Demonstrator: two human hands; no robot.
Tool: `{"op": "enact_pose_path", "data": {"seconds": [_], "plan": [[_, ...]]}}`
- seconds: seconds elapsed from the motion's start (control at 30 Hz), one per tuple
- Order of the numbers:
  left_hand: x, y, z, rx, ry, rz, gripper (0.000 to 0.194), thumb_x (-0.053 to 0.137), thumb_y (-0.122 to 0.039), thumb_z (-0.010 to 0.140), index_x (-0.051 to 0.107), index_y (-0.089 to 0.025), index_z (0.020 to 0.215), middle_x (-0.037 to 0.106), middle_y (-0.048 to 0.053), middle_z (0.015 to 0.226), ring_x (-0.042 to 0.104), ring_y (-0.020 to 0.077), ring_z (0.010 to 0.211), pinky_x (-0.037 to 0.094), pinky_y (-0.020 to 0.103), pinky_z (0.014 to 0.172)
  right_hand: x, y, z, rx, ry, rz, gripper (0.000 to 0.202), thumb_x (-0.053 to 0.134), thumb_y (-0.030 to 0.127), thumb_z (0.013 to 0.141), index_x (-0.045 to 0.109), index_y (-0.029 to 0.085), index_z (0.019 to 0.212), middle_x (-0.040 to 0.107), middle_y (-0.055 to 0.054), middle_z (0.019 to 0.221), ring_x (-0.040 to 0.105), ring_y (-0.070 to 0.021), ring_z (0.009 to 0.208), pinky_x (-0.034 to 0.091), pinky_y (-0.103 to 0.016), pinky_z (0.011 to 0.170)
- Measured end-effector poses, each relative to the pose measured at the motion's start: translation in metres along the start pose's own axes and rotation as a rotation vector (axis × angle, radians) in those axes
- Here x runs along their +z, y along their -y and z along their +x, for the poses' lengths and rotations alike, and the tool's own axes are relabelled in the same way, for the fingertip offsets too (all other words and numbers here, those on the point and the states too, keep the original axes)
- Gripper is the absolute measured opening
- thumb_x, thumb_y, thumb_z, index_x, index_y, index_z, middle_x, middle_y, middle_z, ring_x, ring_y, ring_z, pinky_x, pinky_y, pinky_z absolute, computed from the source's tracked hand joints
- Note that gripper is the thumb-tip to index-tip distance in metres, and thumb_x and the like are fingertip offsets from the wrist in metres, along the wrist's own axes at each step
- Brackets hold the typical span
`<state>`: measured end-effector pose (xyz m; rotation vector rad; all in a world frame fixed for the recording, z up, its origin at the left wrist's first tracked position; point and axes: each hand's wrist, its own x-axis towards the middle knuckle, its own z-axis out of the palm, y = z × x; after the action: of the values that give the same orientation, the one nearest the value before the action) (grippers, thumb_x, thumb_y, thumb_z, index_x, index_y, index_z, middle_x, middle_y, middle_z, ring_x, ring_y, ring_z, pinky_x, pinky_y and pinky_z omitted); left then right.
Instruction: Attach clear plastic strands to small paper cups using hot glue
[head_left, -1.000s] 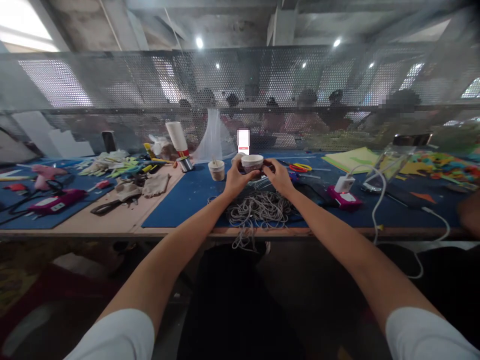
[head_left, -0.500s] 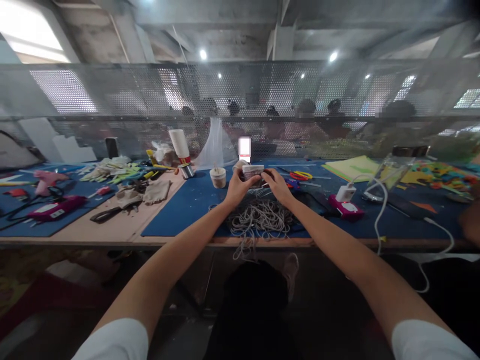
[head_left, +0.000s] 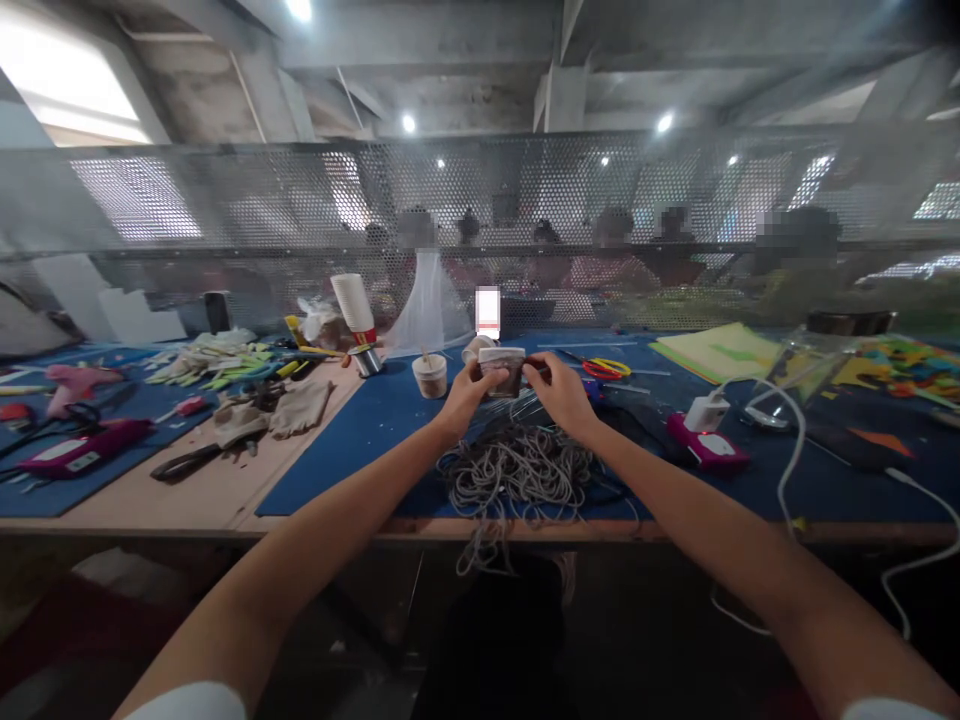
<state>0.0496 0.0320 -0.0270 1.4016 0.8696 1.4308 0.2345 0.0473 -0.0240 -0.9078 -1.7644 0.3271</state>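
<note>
Worker in white sleeves grips a small paper cup (head_left: 512, 356) w/ the L hand (head_left: 463, 395), thumb across its near wall, over a blue mat (head_left: 352, 440). R hand (head_left: 564, 392) is at the cup's R edge, thumb & fingertips drawn together; can't tell if they pinch the cup or sth. thin beside it. Progress, as far as visible: cup's near wall looks grey-brown, apparently covered below a pale rim; far side hidden, so can't say if it's fully done. Much is evidently unused: a tangled heap of grey cord (head_left: 525, 470) lies loose just below the grip, ends hanging past the bench edge; no link b/w cord & cup can be made out. Directly behind the grip, a 2nd pale cup (head_left: 474, 351), partly hidden; to its L, an upright cup w/ a stick (head_left: 430, 379). Farther L, a tilted stack of paper cups (head_left: 352, 305). R of the grip: scissors (head_left: 609, 369), yellow & red handles, plus a magenta power adapter (head_left: 705, 445), w/ white charger, farther out. Neither hand is on them.
</note>
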Motion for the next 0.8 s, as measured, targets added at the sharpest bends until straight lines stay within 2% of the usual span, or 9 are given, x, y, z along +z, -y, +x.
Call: {"op": "enact_pose_path", "data": {"seconds": [0.07,0.23,0.43,0.63,0.8], "plan": [[0.0,0.001,-0.003,-0.015,0.01,-0.006,0.049,0.076,-0.042,0.078,0.064,-0.018,0.118,0.071,0.011,0.118,0.069,0.0253,0.105,0.055,0.035,0.087,-0.005,0.003,0.001,-0.076,-0.048,-0.113,0.019,0.057,0.037,0.095,0.063,0.022,0.106,0.072,-0.007,0.1,0.069,-0.0206,0.081,0.054,-0.037,0.078],[0.003,-0.001,-0.01,-0.05,0.044,-0.049,0.048,0.075,-0.042,0.08,0.064,-0.017,0.119,0.071,0.011,0.118,0.069,0.0253,0.104,0.055,0.036,0.09,-0.017,0.014,-0.001,-0.22,-0.062,-0.211,0.016,0.056,0.029,0.097,0.062,0.024,0.111,0.071,-0.006,0.103,0.069,-0.0191,0.086,0.053,-0.033,0.08],[0.008,-0.001,-0.01,-0.027,-0.004,0.02,0.047,0.078,-0.041,0.077,0.064,-0.017,0.115,0.071,0.011,0.116,0.068,0.0263,0.106,0.054,0.038,0.092,-0.028,0.022,-0.007,-0.414,-0.033,-0.517,0.02,0.046,0.026,0.102,0.064,0.024,0.111,0.072,-0.007,0.099,0.067,-0.0231,0.095,0.049,-0.036,0.084],[0.009,-0.002,-0.012,0.04,-0.07,0.094,0.044,0.081,-0.039,0.073,0.062,-0.018,0.106,0.071,0.011,0.108,0.067,0.0252,0.103,0.053,0.04,0.093,-0.027,0.024,-0.01,-0.468,-0.042,-0.651,0.023,0.043,0.024,0.103,0.065,0.021,0.108,0.073,-0.009,0.096,0.065,-0.0231,0.088,0.045,-0.036,0.078],[0.01,-0.005,-0.014,0.042,-0.059,0.162,0.046,0.082,-0.04,0.072,0.06,-0.017,0.105,0.071,0.009,0.103,0.066,0.0247,0.098,0.052,0.04,0.089,-0.025,0.023,-0.008,-0.474,-0.064,-0.709,0.021,0.043,0.021,0.101,0.065,0.02,0.1,0.071,-0.008,0.089,0.063,-0.022,0.081,0.042,-0.035,0.073]]}}
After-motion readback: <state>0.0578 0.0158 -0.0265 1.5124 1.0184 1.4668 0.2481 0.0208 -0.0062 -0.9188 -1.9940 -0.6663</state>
